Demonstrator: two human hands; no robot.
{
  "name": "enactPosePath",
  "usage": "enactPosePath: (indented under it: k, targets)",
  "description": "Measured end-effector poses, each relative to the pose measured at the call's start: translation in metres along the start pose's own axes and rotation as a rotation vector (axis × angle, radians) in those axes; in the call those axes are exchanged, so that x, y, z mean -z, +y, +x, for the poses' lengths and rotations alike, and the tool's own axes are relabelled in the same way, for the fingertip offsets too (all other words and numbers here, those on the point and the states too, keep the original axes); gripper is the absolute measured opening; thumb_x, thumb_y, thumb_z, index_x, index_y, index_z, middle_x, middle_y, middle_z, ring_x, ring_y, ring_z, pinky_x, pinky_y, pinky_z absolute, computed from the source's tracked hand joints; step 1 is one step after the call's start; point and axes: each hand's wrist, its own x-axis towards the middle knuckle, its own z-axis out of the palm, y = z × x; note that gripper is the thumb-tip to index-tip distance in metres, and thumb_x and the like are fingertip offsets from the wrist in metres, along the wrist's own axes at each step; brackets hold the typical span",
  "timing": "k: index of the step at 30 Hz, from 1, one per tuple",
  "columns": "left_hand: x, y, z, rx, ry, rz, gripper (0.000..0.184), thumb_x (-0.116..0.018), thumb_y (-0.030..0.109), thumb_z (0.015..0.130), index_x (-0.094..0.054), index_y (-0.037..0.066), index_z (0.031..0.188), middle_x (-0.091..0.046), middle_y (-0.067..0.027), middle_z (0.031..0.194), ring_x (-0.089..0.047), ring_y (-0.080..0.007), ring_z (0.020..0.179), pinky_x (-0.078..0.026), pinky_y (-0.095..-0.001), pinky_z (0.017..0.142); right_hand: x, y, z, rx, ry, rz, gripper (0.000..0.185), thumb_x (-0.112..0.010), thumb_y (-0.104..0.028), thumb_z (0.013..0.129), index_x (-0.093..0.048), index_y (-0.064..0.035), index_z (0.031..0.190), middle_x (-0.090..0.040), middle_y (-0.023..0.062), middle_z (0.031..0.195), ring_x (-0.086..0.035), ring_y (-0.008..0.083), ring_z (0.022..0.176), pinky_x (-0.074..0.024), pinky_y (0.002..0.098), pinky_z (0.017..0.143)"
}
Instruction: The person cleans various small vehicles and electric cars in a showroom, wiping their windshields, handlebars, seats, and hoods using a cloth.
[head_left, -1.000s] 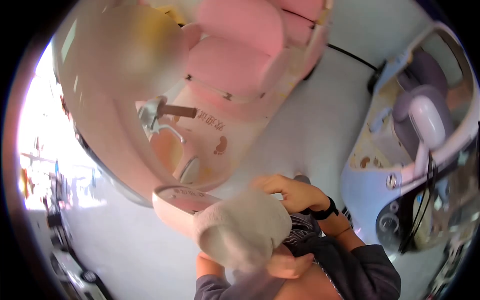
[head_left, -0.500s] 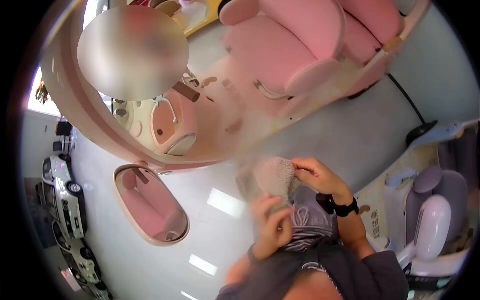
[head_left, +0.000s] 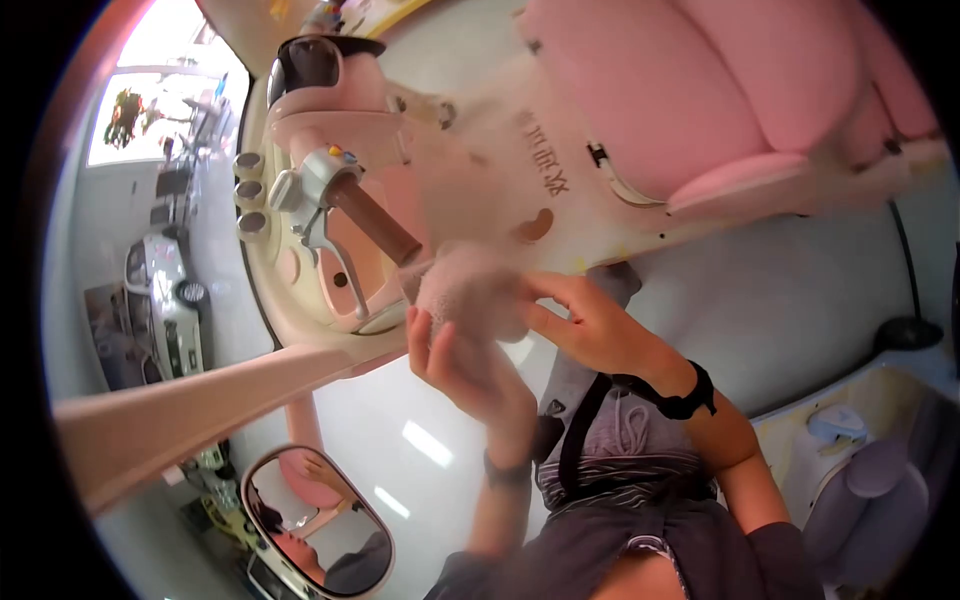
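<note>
Two open-sided vehicle cabins in view. Pink vehicle [head_left: 230, 393], near side: holds a padded pink seat [head_left: 690, 90], a brown handlebar grip [head_left: 375, 220] with a silver brake lever [head_left: 335, 260] beside it, and brown lettering [head_left: 545, 155] on the floor. Bluish vehicle [head_left: 775, 435], lower right: holds a purple seat [head_left: 870, 510].

Both hands occupied by one grey-beige cloth [head_left: 462, 295], bunched up and blurred, between the hands and just below the end of the grip; whether cloth and grip touch, cannot tell. Left hand [head_left: 465, 370] half closed, fingers curled up along the cloth's near side, cupping it. Right hand [head_left: 595, 325] partly closed, thumb and forefinger on the cloth's far edge; fingertips smeared, exact pinch unclear.

Left forearm rises steeply, dark band [head_left: 508, 472] at the wrist. Right forearm slants up and inward from the lower right, back of hand upward, black watch [head_left: 680, 395] on wrist. Oval mirror [head_left: 320, 520] at lower left reflects part of a person.
</note>
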Motion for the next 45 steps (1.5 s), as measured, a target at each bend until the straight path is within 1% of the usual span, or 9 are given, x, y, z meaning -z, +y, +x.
enactPosePath:
  k: [3,4,5,6,8,12,17,34,45]
  targets:
    - [-0.021,-0.026,0.046,0.083,0.231,0.018,0.041,-0.051,0.007,0.081,-0.035,0.002,0.118,-0.032,-0.0155,0.129,-0.034,-0.033,0.122,-0.03,-0.0456,0.101,0.0,-0.003,0.067,0.017,-0.073,-0.009,0.02,-0.052,-0.017,0.087,-0.053,0.0032,0.091,-0.058,0.0132,0.079,-0.056,0.0172,0.076,-0.0438,0.0292,0.068]
    - [-0.033,-0.039,0.055,0.109,0.339,-0.024,0.041,-0.052,0.009,0.082,-0.035,0.002,0.119,-0.032,-0.0156,0.129,-0.035,-0.0324,0.121,-0.031,-0.0456,0.1,-0.005,0.005,0.086,0.063,-0.085,-0.129,0.029,-0.056,-0.019,0.084,-0.053,0.002,0.103,-0.06,0.0132,0.095,-0.058,0.0217,0.085,-0.044,0.0307,0.072]
    - [-0.041,-0.047,0.069,0.128,0.469,-0.076,0.045,-0.048,0.007,0.081,-0.033,0.006,0.124,-0.036,-0.0103,0.129,-0.045,-0.0287,0.11,-0.041,-0.0408,0.092,-0.01,0.004,0.108,0.061,-0.152,-0.157,0.026,-0.057,-0.02,0.082,-0.053,0.0012,0.098,-0.059,0.0144,0.091,-0.057,0.0259,0.082,-0.0439,0.0326,0.07]
    - [-0.071,-0.038,0.095,0.295,0.722,-0.258,0.044,-0.051,0.025,0.086,-0.035,0.001,0.12,-0.037,-0.0159,0.127,-0.037,-0.0313,0.118,-0.031,-0.0455,0.098,-0.013,0.004,0.13,0.06,-0.213,-0.179,0.024,-0.057,-0.02,0.081,-0.054,0.0005,0.094,-0.058,0.0155,0.087,-0.056,0.0301,0.08,-0.0438,0.0346,0.069]
    - [-0.086,-0.05,0.118,0.337,0.816,-0.185,0.044,-0.051,0.025,0.086,-0.035,0.001,0.12,-0.037,-0.0159,0.127,-0.037,-0.0313,0.118,-0.031,-0.0455,0.098,-0.015,-0.001,0.159,0.003,-0.296,-0.148,0.022,-0.058,-0.021,0.08,-0.054,-0.0004,0.087,-0.056,0.0159,0.082,-0.054,0.0323,0.076,-0.0427,0.0359,0.066]
    - [-0.086,-0.076,0.12,0.333,0.733,0.059,0.045,-0.051,0.026,0.086,-0.035,0.001,0.119,-0.037,-0.016,0.127,-0.038,-0.0314,0.118,-0.031,-0.0455,0.098,-0.009,0.002,0.187,0.07,-0.318,-0.084,0.021,-0.057,-0.021,0.078,-0.052,-0.0027,0.07,-0.052,0.0143,0.067,-0.05,0.031,0.066,-0.0394,0.04,0.059]
    - [-0.072,-0.082,0.101,0.366,0.638,0.272,0.045,-0.05,0.027,0.086,-0.036,0.001,0.119,-0.038,-0.0161,0.126,-0.038,-0.0315,0.117,-0.031,-0.0456,0.098,-0.013,-0.004,0.198,0.079,-0.452,-0.221,0.013,-0.061,-0.017,0.076,-0.055,-0.0066,0.073,-0.05,0.0083,0.066,-0.048,0.0262,0.064,-0.0357,0.0342,0.062]
    - [-0.035,-0.072,0.085,0.385,0.425,0.545,0.045,-0.05,0.029,0.086,-0.037,0.001,0.119,-0.04,-0.0163,0.125,-0.039,-0.0319,0.116,-0.03,-0.0457,0.098,-0.051,-0.002,0.2,0.39,-0.305,-0.601,0.021,-0.063,-0.024,0.072,-0.05,-0.0077,0.068,-0.05,0.0052,0.064,-0.048,0.0206,0.069,-0.0389,0.0326,0.07]
    - [-0.044,-0.072,0.065,0.619,0.093,0.867,0.046,-0.049,0.03,0.086,-0.038,0.001,0.119,-0.041,-0.0165,0.124,-0.039,-0.0321,0.115,-0.029,-0.0458,0.098,-0.029,-0.012,0.274,0.437,-1.045,-0.525,0.016,-0.057,-0.019,0.073,-0.05,-0.0051,0.072,-0.053,0.0054,0.061,-0.056,0.0212,0.061,-0.046,0.0321,0.055]
